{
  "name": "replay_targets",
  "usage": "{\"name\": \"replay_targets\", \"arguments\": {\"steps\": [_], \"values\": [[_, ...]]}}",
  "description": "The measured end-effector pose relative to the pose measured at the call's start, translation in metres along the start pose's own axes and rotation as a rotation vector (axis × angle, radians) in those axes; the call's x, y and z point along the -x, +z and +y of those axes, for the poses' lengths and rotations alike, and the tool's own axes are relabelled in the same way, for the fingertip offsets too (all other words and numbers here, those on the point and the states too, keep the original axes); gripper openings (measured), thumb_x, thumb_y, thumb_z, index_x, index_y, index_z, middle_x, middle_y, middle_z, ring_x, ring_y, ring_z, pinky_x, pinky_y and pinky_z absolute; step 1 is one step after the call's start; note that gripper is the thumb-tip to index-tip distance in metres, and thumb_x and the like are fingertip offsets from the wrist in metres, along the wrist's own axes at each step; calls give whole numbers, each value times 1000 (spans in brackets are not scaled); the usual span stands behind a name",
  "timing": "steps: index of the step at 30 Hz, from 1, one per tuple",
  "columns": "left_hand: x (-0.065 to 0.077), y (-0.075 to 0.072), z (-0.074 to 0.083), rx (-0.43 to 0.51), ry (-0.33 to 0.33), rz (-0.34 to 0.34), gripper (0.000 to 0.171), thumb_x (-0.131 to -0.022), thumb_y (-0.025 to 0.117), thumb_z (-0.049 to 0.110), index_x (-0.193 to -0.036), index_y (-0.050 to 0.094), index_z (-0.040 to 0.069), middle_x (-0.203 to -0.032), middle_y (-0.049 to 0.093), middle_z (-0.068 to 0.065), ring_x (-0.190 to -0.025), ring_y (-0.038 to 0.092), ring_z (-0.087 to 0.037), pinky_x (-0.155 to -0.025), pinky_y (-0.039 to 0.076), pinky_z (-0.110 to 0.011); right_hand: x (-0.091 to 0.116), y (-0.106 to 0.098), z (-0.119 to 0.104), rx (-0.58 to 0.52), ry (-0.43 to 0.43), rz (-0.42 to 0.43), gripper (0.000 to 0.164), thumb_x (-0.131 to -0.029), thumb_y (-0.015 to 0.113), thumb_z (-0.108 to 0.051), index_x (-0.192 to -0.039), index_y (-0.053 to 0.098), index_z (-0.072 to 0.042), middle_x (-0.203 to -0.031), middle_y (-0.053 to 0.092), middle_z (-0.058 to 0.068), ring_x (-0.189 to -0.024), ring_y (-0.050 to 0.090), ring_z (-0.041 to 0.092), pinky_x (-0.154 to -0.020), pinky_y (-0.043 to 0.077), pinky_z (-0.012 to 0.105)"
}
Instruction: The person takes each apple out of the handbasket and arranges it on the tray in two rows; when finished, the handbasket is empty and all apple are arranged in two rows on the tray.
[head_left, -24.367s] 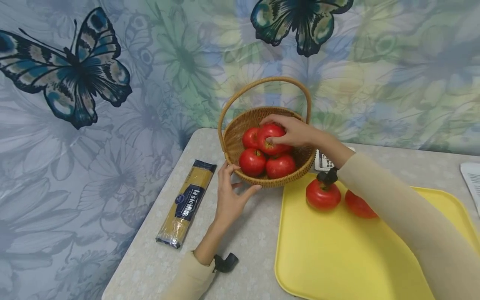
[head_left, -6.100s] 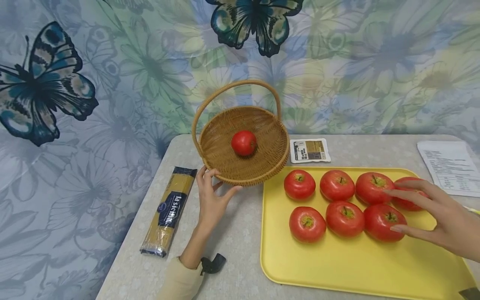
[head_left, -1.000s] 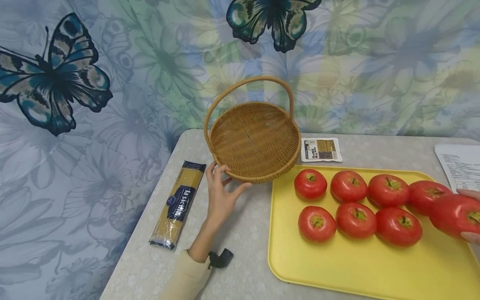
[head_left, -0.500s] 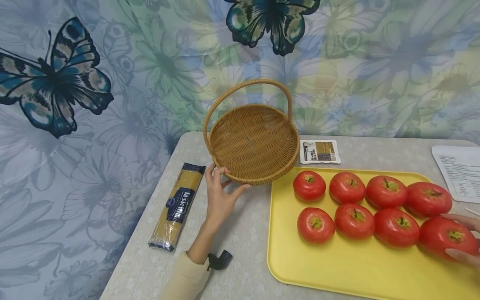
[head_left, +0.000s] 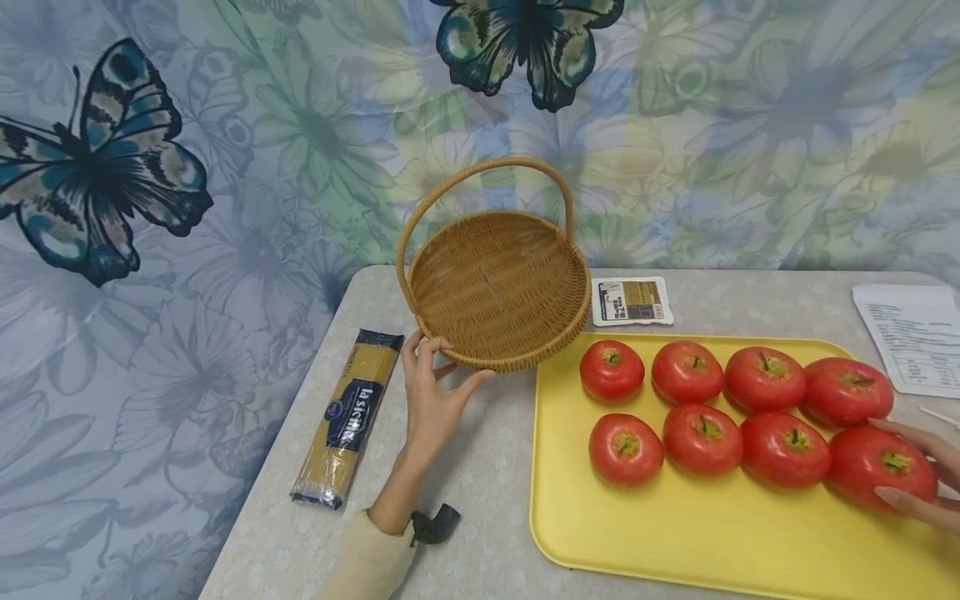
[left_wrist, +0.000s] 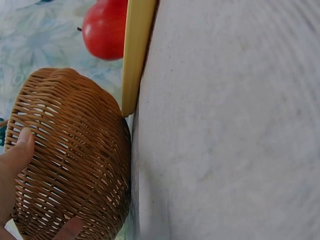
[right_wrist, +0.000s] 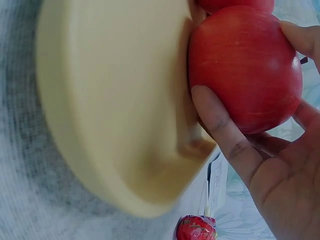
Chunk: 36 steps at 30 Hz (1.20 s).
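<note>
My left hand [head_left: 435, 400] holds the near rim of a round wicker basket [head_left: 502, 283] with a tall arched handle; its bare woven inside faces me. In the left wrist view, the thumb presses the basket's woven side [left_wrist: 70, 145]. At far right, my right hand [head_left: 926, 475] grips a red tomato [head_left: 873, 467] that sits at the right end of the front row on the yellow tray [head_left: 675, 533]. Its thumb and fingers curl round that tomato [right_wrist: 245, 65] in the right wrist view. Several more tomatoes [head_left: 701, 442] stand beside it in two rows, stem side up.
A pack of spaghetti [head_left: 348, 421] lies left of the basket. Behind the tray are a small flat packet [head_left: 632, 302] and a printed sheet [head_left: 911, 337]. A red-wrapped lollipop [right_wrist: 196, 229] lies past the tray's edge. A butterfly-printed cloth [head_left: 300, 150] hangs behind the table.
Since the earliest frame, the tomatoes have gone from the basket to the tray. Within the last second my right hand lowered the last one into the front row. My left hand stayed on the rim.
</note>
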<state>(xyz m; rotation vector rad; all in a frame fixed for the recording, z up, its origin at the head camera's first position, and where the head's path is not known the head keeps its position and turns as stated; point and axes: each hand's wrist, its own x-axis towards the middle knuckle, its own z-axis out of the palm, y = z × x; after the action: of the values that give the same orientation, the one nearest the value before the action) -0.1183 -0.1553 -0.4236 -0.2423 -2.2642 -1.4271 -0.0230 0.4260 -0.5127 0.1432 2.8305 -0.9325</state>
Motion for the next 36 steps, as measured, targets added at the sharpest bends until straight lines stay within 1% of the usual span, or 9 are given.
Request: {"name": "replay_targets", "arguments": {"steps": [2, 4, 7, 17, 22, 25, 29, 32, 36], "values": [[0, 0, 0, 7, 0, 2, 57, -72, 86, 9, -109, 45, -6, -140, 28, -34, -127, 43, -45, -87, 56, -55, -1, -1, -2, 6, 21, -27, 105, -83, 78, -40, -158, 6, -23, -127, 37, 30, -95, 57, 23, -61, 59, 42], [0, -1, 0, 7, -3, -3, 57, -72, 86, 8, -109, 45, -7, -141, 27, -33, -127, 43, -45, -88, 56, -55, -1, -1, -4, 18, 40, -39, 108, -84, 76, -43, -158, 2, -21, -129, 35, 33, -99, 46, 51, -63, 59, 45], [0, -1, 0, 8, -9, -11, 58, -73, 86, 7, -110, 44, -8, -142, 27, -33, -126, 44, -45, -88, 56, -54, -1, -1, -5, 1, 37, -36, 106, -85, 76, -39, -158, 1, -17, -132, 30, 37, -104, 40, 60, -62, 58, 48], [0, 3, 0, -2, -50, -23, 58, -72, 86, 10, -111, 45, -3, -143, 26, -30, -126, 44, -38, -90, 55, -54, 0, -2, -2, 77, -8, 7, 108, -83, 80, -31, -157, 5, -8, -131, 34, 39, -102, 41, 60, -57, 57, 48], [-2, 5, -25, -17, -52, -32, 63, -73, 86, 29, -116, 47, 4, -146, 25, -23, -126, 45, -26, -91, 57, -42, -2, -2, 5, 114, -13, 24, 109, -81, 81, -35, -155, 9, -2, -128, 35, 39, -95, 47, 60, -54, 58, 44], [-3, 6, -34, -26, -54, -33, 63, -74, 85, 36, -116, 46, 8, -149, 22, -19, -127, 45, -24, -90, 58, -36, 1, 1, 3, 132, 6, 60, 110, -80, 82, -35, -158, 7, -14, -127, 36, 37, -91, 51, 55, -55, 58, 43], [-2, 5, -33, -40, -68, -33, 64, -75, 84, 37, -117, 46, 7, -153, 15, -18, -130, 44, -26, -89, 58, -37, 15, 0, -24, 179, 20, 133, 103, -83, 79, -33, -158, 12, -11, -132, 35, 38, -110, 43, 56, -65, 55, 59], [-3, 5, -33, -44, -63, -40, 65, -75, 85, 36, -118, 45, 7, -153, 17, -19, -130, 44, -27, -89, 58, -42, 27, -4, -52, 192, -2, 185, 92, -88, 74, -35, -152, 20, 5, -144, 27, 40, -133, 22, 58, -80, 43, 73], [-3, 5, -34, -54, -56, -43, 65, -75, 85, 36, -119, 45, 9, -151, 21, -20, -127, 45, -28, -86, 58, -47, 40, -9, -80, 185, -83, 246, 85, -89, 74, -30, -148, 26, 9, -154, 15, 36, -145, 6, 49, -101, 24, 76]]}}
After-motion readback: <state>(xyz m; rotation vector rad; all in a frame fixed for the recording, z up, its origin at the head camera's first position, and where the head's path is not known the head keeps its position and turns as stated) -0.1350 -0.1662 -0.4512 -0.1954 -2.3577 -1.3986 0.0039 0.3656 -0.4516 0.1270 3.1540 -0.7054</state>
